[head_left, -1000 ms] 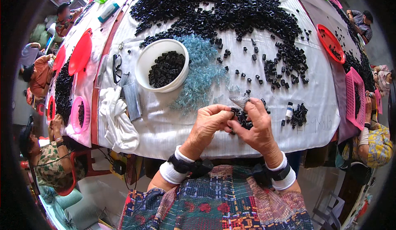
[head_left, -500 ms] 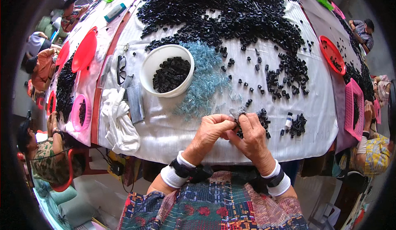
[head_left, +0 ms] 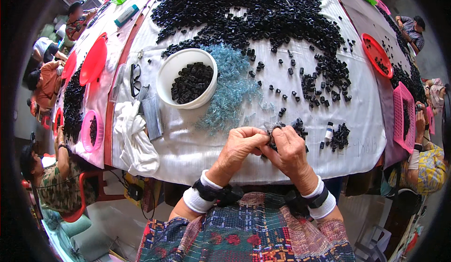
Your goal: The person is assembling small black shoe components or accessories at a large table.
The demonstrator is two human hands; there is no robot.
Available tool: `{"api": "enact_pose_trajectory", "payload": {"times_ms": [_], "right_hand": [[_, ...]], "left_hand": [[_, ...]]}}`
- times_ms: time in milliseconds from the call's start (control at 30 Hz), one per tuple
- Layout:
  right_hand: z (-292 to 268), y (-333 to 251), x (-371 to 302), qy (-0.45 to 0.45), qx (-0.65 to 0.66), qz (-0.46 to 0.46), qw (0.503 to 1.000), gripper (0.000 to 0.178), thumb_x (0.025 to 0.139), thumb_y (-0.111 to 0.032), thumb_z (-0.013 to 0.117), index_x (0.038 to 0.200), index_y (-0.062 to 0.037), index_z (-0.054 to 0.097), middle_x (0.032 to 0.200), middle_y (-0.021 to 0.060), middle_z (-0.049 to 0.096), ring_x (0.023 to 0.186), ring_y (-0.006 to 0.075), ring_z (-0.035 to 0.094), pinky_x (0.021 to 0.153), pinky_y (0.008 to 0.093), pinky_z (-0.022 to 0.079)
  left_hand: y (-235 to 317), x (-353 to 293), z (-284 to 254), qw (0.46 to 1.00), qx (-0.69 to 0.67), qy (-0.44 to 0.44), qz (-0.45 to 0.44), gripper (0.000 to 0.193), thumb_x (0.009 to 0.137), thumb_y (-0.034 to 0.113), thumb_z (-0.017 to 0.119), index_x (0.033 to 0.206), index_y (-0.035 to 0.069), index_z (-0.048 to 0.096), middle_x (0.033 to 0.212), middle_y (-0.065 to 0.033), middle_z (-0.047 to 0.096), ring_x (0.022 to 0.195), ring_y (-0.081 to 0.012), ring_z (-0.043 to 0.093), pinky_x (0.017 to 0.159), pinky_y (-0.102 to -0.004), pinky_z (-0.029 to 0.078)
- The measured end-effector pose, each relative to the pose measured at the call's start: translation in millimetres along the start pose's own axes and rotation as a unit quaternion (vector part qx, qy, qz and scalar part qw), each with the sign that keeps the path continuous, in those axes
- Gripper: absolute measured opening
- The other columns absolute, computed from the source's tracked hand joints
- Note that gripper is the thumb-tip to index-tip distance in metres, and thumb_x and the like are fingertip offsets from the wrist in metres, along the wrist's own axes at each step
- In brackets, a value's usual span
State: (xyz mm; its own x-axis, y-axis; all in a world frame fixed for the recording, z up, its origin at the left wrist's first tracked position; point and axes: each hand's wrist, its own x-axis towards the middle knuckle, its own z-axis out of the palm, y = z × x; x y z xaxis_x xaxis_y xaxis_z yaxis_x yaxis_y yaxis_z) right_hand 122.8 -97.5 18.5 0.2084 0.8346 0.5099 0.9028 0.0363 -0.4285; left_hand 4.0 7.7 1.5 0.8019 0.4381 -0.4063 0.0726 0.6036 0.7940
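My left hand (head_left: 240, 150) and my right hand (head_left: 290, 155) meet near the table's front edge, thumbs and fingers pinched together. Greyish, clear-looking small bits (head_left: 273, 126) show at the fingertips. What each hand grips is mostly hidden by the fingers. A little pile of black plastic parts (head_left: 299, 126) lies just beyond my right fingers. Further off and to the left spreads a heap of small translucent blue pieces (head_left: 229, 86). Beside that heap stands a white bowl (head_left: 162, 81) with black parts (head_left: 191, 84) in it.
A huge mound of black parts (head_left: 253, 15) covers the far table. A small white bottle (head_left: 329, 132) stands by another black pile (head_left: 340, 137) at right. Leftward lie white cloth (head_left: 134, 140), a face mask (head_left: 152, 116) and glasses (head_left: 136, 79). Other people work along both sides.
The view has shifted slightly. My hands stay together at the same spot, with the fingers only slightly moved.
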Motion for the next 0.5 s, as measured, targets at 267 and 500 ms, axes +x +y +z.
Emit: {"api": "enact_pose_trajectory", "payload": {"times_ms": [267,500], "right_hand": [[5.2,2.6,0.6,0.008,0.01,-0.049,0.999,0.024,0.068,-0.01,0.069,0.078,-0.0003,0.049,0.065,0.0112,0.046,0.059,0.0275,0.049,0.052,0.036,0.043],[-0.6,3.1,1.3,0.01,0.012,-0.02,1.0,0.023,0.068,-0.009,0.07,0.075,-0.0018,0.049,0.063,0.0101,0.046,0.057,0.0261,0.049,0.049,0.0351,0.042]], "left_hand": [[5.0,-2.2,-1.0,1.0,0.017,-0.003,-0.008,0.016,0.082,0.016,0.065,0.088,0.001,0.063,0.077,-0.0038,0.063,0.064,-0.0097,0.06,0.061,-0.0219,0.051],[15.5,-6.2,5.3,0.999,0.007,-0.031,-0.041,0.017,0.082,0.017,0.065,0.09,0.002,0.064,0.078,-0.003,0.064,0.067,-0.0097,0.061,0.059,-0.0211,0.05]]}}
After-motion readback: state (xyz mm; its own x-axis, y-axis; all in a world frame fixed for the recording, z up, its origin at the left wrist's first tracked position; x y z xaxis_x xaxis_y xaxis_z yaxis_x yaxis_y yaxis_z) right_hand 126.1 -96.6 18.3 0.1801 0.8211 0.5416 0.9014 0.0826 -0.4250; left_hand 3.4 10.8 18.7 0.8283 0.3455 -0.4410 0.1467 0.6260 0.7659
